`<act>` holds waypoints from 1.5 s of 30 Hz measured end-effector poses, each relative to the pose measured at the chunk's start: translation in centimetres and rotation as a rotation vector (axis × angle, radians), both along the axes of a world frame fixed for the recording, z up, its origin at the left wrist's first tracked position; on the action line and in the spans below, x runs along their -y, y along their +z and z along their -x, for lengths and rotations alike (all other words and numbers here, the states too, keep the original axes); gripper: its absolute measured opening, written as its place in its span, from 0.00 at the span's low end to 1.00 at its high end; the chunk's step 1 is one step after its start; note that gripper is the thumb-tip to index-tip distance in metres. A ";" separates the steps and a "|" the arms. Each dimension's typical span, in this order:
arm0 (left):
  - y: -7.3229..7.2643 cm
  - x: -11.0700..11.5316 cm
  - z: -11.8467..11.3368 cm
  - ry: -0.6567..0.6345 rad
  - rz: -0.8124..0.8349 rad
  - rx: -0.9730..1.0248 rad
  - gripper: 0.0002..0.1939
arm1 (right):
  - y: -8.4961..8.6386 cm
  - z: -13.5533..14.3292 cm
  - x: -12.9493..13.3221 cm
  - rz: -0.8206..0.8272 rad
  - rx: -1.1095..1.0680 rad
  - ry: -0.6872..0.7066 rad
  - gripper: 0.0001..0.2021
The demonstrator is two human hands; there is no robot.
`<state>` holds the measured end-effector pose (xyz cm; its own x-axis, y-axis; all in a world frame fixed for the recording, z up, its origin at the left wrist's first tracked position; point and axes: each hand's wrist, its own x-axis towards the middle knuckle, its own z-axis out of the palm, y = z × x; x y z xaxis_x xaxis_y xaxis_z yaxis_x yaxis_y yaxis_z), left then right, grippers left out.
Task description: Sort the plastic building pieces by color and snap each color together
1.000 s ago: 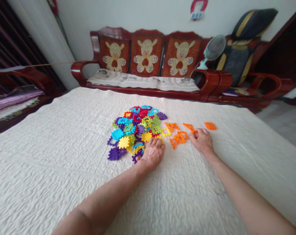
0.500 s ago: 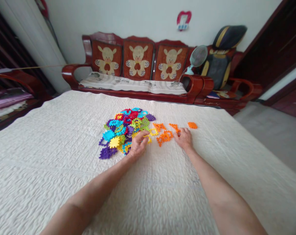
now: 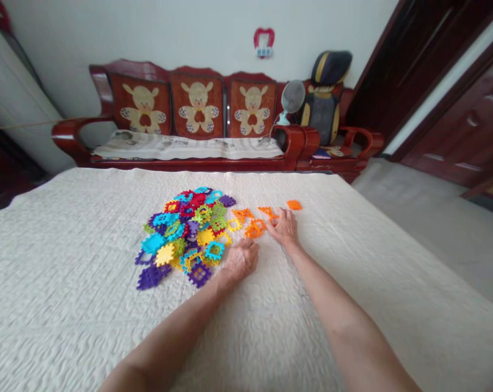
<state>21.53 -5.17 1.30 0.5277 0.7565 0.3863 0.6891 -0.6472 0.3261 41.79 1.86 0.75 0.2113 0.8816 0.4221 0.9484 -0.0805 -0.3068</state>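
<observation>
My right hand is half-curled, fingertips at an orange tile, grip unclear; my left, loosely bent beside the mixed tile heap, hides any hold. Lifting that flat tile would want an edge pinch.

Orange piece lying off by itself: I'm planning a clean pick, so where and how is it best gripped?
Probably pinch the orange piece by two opposite side edges, coming from above: it lies flat on the quilted cover, so its thin rim is the likely hold, and no other piece crowds it. The right hand is nearest.
</observation>
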 end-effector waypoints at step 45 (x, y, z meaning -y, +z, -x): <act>-1.6 -1.9 0.0 0.050 0.108 0.360 0.14 | -1.3 -9.2 -7.3 -0.094 -0.192 -0.290 0.25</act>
